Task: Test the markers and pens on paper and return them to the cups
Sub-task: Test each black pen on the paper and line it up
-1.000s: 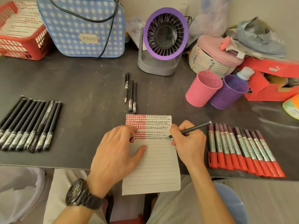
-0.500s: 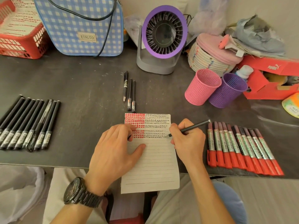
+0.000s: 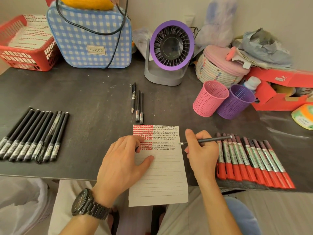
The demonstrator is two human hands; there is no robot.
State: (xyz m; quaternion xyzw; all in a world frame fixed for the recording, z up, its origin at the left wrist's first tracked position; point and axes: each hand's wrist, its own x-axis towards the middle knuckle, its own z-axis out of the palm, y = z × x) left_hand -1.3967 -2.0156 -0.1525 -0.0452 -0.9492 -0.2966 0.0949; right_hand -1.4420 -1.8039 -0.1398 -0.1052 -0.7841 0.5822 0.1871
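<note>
Looking down, you pinch a pen [image 3: 206, 140] in your right hand [image 3: 201, 153], tip at the paper [image 3: 159, 175]'s right edge; your left hand [image 3: 122, 160] lies flat on it. Scribbles fill the top rows, yet the cups [image 3: 210, 99] look empty, so the markers [image 3: 250, 160] and pens [image 3: 33, 136] all await return.

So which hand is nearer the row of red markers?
Right. The right hand, gripping a pen, sits right beside the red markers; the left hand rests on the paper, on its far side from them.
</note>
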